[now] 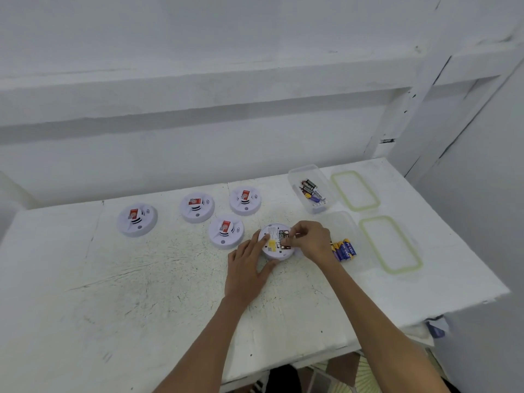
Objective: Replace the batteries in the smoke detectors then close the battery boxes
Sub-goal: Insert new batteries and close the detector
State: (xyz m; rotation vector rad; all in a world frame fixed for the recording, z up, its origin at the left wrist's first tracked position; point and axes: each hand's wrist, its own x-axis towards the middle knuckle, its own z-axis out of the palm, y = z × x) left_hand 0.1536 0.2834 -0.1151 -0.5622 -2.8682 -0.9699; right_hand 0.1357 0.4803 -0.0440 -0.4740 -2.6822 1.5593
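On the table point(141, 279), left hand point(246, 268) atop detector point(271, 252), right hand point(310, 241) at its battery point(283, 239).

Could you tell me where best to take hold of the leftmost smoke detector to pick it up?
By its rim, from above, I would say: the leftmost detector lies flat on the table, a low round disc apart from the others, so thumb and fingers can close on opposite edges.

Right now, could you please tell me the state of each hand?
Left hand: open, fingers flat on the overturned smoke detector.
Right hand: fingers curled at its battery compartment; whether it holds anything cannot be told.
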